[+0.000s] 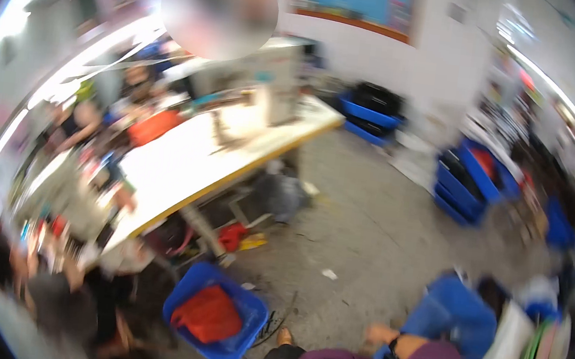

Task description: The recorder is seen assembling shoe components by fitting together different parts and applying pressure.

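Observation:
My right hand reaches in from the lower right, below a purple sleeve, with a dark band on the wrist. Motion smears its fingers, so whether it grips anything does not show. Closest to it is a large blue object, too blurred to name; I cannot tell if the hand touches it. My left hand is out of view. On the floor to the left, a blue plastic basket holds a red cloth or bag.
A white-topped worktable with a sewing machine runs across the left. Several people sit beyond and beside it. Stacked blue crates line the right side; more blue crates stand by the far wall. Paper scraps litter the floor.

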Demonstrator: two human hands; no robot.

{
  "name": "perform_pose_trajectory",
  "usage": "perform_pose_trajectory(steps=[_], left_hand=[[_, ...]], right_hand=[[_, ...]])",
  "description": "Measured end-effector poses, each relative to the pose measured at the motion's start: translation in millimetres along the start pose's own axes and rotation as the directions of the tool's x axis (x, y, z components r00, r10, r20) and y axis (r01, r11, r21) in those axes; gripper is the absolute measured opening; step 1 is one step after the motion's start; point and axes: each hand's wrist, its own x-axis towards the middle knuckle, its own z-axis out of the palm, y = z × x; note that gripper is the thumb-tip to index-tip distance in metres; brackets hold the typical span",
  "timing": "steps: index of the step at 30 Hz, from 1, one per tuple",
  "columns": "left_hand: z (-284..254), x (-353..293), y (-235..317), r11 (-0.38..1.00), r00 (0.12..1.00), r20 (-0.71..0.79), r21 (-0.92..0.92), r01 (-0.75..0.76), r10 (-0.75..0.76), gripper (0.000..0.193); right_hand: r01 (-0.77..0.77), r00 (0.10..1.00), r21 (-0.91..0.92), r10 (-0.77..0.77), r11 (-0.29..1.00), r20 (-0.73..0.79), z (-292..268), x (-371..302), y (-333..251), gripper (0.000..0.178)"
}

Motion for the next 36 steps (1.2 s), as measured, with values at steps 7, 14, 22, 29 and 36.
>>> perform_pose_trajectory(steps=[7,14,22,29,36], left_hand=[[14.4,184.1,228.7,0.689,0.876,0.482,0.644,-0.332,-0.028,0.019],[213.4,282.5,404.4,0.141,0.625,0.738,0.668,-0.731,-0.256,0.020],[486.1,280.3,527.5,-0.268,0.463,0.797,0.383,-0.884,-0.389,0.021],[699.7,255.3,563.3,-0.446,0.362,0.756,0.104,-0.889,-0.545,0.022],[898.4,257.6,602.2,-0.532,0.305,0.708,-0.118,-0.839,-0.638,0.024]], right_hand=[[-0.289,0.703,0.847,0.699,0.447,-0.129,-141.3,-41.2,-141.9,0.033],[-0.226,0.456,0.972,0.888,0.062,0.050,-61.3,-121.9,-164.2,0.044],[-0.178,0.376,0.974,0.905,-0.142,0.200,-74.5,-124.2,-119.0,0.040],[0.026,0.115,0.997,0.990,-0.079,0.076,-135.6,-172.5,34.7,0.029],[0.084,-0.160,0.995,0.985,-0.048,0.061,-141.8,-203.7,136.6,0.025]])
